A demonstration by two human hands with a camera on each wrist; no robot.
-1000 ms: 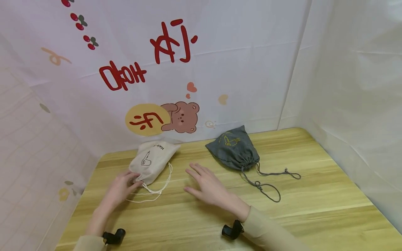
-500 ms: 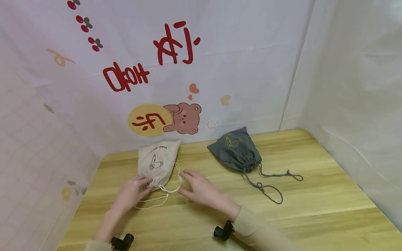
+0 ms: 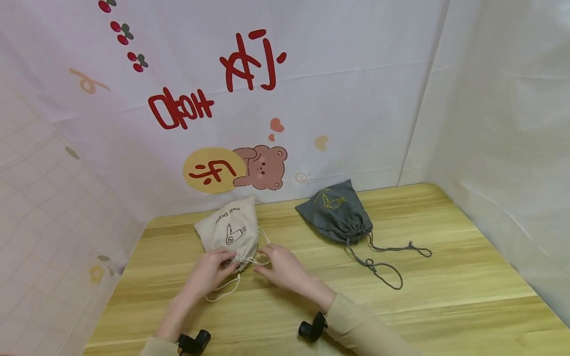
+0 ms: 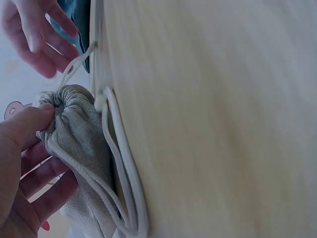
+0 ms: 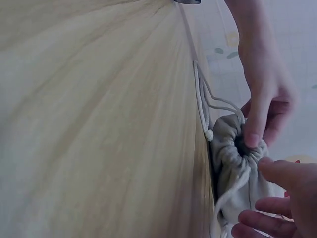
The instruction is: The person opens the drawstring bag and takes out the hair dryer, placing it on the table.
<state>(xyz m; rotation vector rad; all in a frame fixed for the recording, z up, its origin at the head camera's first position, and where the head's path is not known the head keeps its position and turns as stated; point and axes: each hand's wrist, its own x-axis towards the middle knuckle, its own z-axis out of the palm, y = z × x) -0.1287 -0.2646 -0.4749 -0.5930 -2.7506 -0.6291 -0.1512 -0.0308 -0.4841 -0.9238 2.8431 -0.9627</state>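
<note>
A cream drawstring bag (image 3: pixel 229 232), printed "Hair Dryer" with a dryer drawing, lies at the left of the table, its gathered mouth facing the person. My left hand (image 3: pixel 210 272) pinches that mouth, thumb at the puckered opening and fingers along the outside, as the left wrist view shows. At the bag's right side, my right hand (image 3: pixel 285 267) has its fingers spread and loosely bent beside the white cord (image 4: pixel 74 67). In the right wrist view its thumb (image 5: pixel 280 171) reaches to the rim of the mouth. A second cord loop (image 4: pixel 130 198) trails on the table.
A dark grey drawstring bag (image 3: pixel 336 212) with a yellow dryer drawing lies at the back, right of the cream one. Its grey cords (image 3: pixel 387 269) trail toward the right front. A white printed cloth (image 3: pixel 356 99) hangs behind the wooden table (image 3: pixel 423 316).
My left hand has drawn the cream bag to the right and turned it, so its print shows more fully. My right hand has come left and down to the bag's mouth.
</note>
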